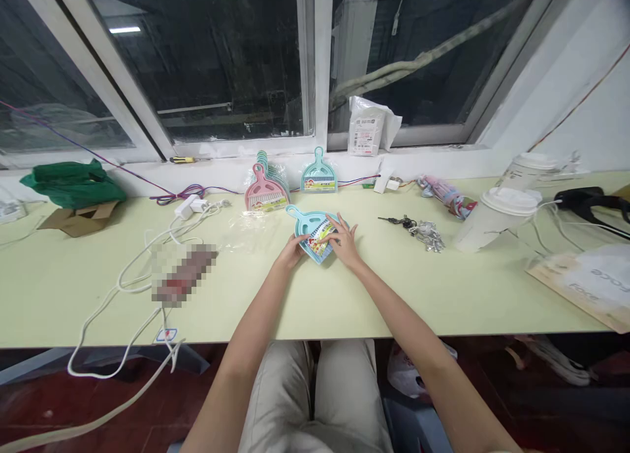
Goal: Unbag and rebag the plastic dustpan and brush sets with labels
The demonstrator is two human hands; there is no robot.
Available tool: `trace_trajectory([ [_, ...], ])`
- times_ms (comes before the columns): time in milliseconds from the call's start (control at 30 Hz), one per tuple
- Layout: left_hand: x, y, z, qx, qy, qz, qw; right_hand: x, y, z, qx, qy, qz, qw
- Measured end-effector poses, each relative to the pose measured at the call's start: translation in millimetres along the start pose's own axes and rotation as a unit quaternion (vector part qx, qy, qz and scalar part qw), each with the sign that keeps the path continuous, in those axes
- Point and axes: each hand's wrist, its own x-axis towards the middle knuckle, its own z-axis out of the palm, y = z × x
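Note:
A small light-blue dustpan point(304, 224) with a brush and a printed label card point(319, 238) on its face is tilted above the table between my hands. My left hand point(291, 251) grips its lower left edge, thumb on the front and the other fingers hidden behind. On the right side, my right hand point(346, 244) has its fingers on the label and rim, some of them spread. Behind, a pink dustpan set point(266, 189) leans at the front of a row of teal ones point(278, 172). A single teal dustpan set point(319, 172) in clear wrap stands against the wall beside them.
Clear plastic wrap point(251, 233) lies left of my hands, near white cables point(130, 262) and a blurred-out item point(184, 276). On the right are keys point(428, 235), a folded umbrella point(445, 194) and lidded paper cups point(497, 220). A green bag point(73, 182) sits far left.

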Motion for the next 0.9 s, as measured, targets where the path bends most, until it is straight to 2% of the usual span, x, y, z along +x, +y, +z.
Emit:
trace_trajectory([
  [100,1.5,-3.4,-0.2,0.021,-0.02,0.016,0.999,-0.7,-1.0,0.8,-0.005,0.002,0.009,1.0],
  [267,5.7,-4.2,-2.9,0.025,-0.004,0.041,0.999,2.5,0.9,-2.2,0.019,-0.023,0.04,0.999],
  [300,6.1,-3.8,-3.1,0.027,0.0,0.042,0.999,2.9,1.9,-1.7,0.037,-0.007,0.057,0.998],
  [367,6.1,-3.0,-2.5,0.033,0.005,0.041,0.999,2.7,4.3,1.6,0.091,0.068,0.122,0.986],
  [433,5.1,-2.2,-0.8,0.04,0.004,0.041,0.998,1.3,7.0,7.7,0.178,0.147,0.215,0.949],
  [467,4.4,-1.9,0.2,0.045,0.0,0.041,0.998,0.5,8.6,11.2,0.235,0.159,0.263,0.922],
  [533,3.2,-1.6,2.0,0.059,-0.01,0.045,0.997,-0.6,11.9,17.6,0.361,0.117,0.338,0.862],
  [600,3.3,-1.4,2.6,0.074,-0.024,0.05,0.996,-0.4,15.2,22.0,0.457,0.051,0.368,0.808],
  [667,4.6,-0.5,1.3,0.093,-0.041,0.049,0.994,0.8,17.6,24.1,0.503,0.03,0.369,0.781],
  [733,6.2,2.4,-2.0,0.141,-0.044,0.039,0.988,2.0,18.9,24.3,0.519,0.045,0.363,0.773],
  [800,6.7,7.9,-7.5,0.234,-0.021,0.049,0.971,2.4,19.7,23.5,0.528,0.06,0.351,0.771],
  [833,6.1,11.5,-11.2,0.295,0.011,0.07,0.953,2.3,20.1,22.8,0.532,0.065,0.344,0.771],
  [867,5.1,15.5,-15.8,0.361,0.061,0.105,0.925,2.0,20.8,21.9,0.535,0.07,0.338,0.771],
  [900,3.7,19.7,-21.3,0.429,0.124,0.146,0.883,1.8,21.6,20.9,0.538,0.075,0.332,0.771],
])
